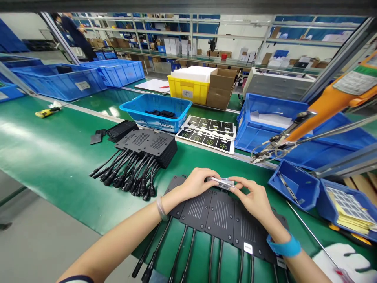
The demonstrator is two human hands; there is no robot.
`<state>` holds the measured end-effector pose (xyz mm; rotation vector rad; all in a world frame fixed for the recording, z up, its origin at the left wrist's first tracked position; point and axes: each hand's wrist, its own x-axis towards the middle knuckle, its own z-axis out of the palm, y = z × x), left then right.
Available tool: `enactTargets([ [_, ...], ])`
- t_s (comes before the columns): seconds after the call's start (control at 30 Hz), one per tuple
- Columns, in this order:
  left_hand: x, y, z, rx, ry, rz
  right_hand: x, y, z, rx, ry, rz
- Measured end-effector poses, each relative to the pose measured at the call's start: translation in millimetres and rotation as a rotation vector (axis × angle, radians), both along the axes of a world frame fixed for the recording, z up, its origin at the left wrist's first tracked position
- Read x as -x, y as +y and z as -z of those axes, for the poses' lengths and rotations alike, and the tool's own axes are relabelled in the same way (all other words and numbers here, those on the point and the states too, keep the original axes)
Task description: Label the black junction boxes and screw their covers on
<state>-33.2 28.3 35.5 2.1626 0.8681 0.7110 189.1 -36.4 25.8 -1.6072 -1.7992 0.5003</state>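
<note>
My left hand (202,183) and my right hand (252,196) both pinch a small white and grey labelled piece (223,183), one at each end. Under them lies a row of black ribbed modules (221,216) side by side, their black cables pointing toward me. A small white label (247,248) is on one module at the right of the row. Further left, a stack of similar black modules (147,142) has its cables bunched in front.
Behind stand a light blue basket (156,122), black label sheets (206,135) and a yellow bin (188,90). At right are blue bins (294,184), an orange tool (330,106) and a long screwdriver (315,236). A person (75,35) stands far left.
</note>
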Motion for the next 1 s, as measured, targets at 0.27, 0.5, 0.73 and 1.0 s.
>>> enactTargets([
  [0.27, 4.2, 1.5, 1.4, 0.054, 0.024, -0.046, -6.8, -5.2, 0.3, -0.164, -0.059, -0.022],
  [0.5, 5.0, 3.7, 2.4, 0.066, 0.025, -0.075, 2.4, -10.2, -11.4, -0.388, -0.148, -0.166],
  [0.73, 4.6, 2.8, 3.6, 0.088, -0.003, -0.037, 13.6, 0.4, -8.1, -0.307, -0.167, -0.106],
  [1.0, 8.9, 2.6, 4.0, 0.080, -0.012, 0.006, 10.0, 2.7, 0.0, -0.301, -0.203, -0.055],
])
